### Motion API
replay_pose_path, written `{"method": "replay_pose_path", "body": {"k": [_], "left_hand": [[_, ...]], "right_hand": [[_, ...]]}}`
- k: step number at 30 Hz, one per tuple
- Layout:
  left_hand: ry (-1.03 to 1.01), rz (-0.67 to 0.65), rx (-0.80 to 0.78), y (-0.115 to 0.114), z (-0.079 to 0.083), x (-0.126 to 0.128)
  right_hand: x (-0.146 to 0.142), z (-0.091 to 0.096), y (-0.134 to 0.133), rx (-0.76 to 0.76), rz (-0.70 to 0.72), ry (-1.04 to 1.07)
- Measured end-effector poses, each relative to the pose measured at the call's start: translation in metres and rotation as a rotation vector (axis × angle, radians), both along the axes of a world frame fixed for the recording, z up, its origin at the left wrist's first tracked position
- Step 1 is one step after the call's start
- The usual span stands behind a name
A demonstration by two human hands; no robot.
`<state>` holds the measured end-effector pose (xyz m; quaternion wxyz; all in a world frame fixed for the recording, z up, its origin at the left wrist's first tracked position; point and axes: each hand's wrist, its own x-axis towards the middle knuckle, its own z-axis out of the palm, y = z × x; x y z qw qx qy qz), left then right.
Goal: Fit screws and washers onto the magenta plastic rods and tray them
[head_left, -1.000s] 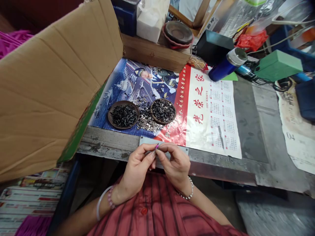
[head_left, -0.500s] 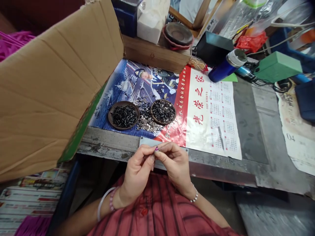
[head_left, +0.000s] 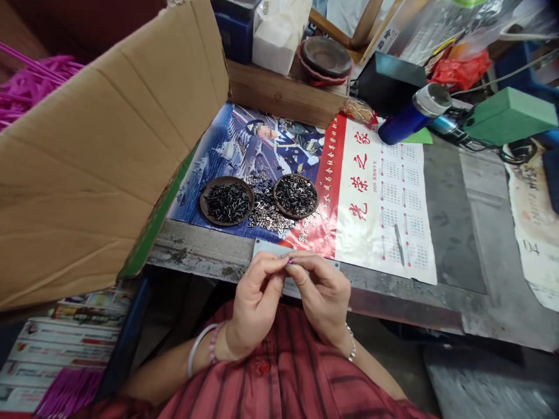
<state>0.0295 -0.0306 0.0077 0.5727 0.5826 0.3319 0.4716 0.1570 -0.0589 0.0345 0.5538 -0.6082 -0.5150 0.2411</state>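
My left hand (head_left: 257, 305) and my right hand (head_left: 322, 295) meet fingertip to fingertip over the table's front edge. Both are closed in a pinch on a small purple piece (head_left: 290, 262); most of it is hidden by the fingers. Beyond them, a round dish (head_left: 204, 201) holds short black screw-like pins. To its right is a second dish (head_left: 275, 205) of mixed black and shiny small parts. Many small metal nuts or washers (head_left: 271, 218) lie loose between and in front of the two dishes.
A large cardboard box (head_left: 131, 128) stands at the left, with purple strips (head_left: 52, 73) behind it and more purple strips (head_left: 70, 393) at lower left. On a calendar poster (head_left: 362, 224) lie a pen-like tool (head_left: 399, 245) and a blue flask (head_left: 404, 121). A green box (head_left: 509, 116) stands at right.
The view has shifted slightly, so the scene sits a little further right. My hands stay together on the small purple piece, with a slight change in finger position.
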Motion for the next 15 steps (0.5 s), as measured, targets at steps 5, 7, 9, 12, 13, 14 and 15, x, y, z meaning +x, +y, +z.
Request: {"method": "replay_pose_path", "body": {"k": [5,7,9,12,13,14,15], "left_hand": [[-0.025,0.063,-0.027,-0.007,-0.001,0.007],[-0.045,0.089,-0.030,-0.010,-0.001,0.011],[-0.063,0.098,-0.042,-0.013,0.000,0.013],[-0.068,0.095,-0.052,-0.014,0.002,0.013],[-0.064,0.097,-0.047,-0.015,0.003,0.012],[-0.058,0.104,-0.034,-0.015,0.004,0.011],[-0.050,0.115,-0.015,-0.015,0.004,0.011]], "right_hand": [[-0.010,-0.012,-0.003,-0.006,-0.075,0.071],[-0.013,-0.016,-0.006,0.003,-0.106,0.060],[-0.014,-0.019,-0.009,0.021,-0.146,0.008],[-0.017,-0.021,-0.012,0.039,-0.188,-0.087],[-0.018,-0.020,-0.012,0.041,-0.191,-0.106],[-0.018,-0.020,-0.013,0.043,-0.190,-0.123],[-0.019,-0.018,-0.013,0.047,-0.187,-0.143]]}}
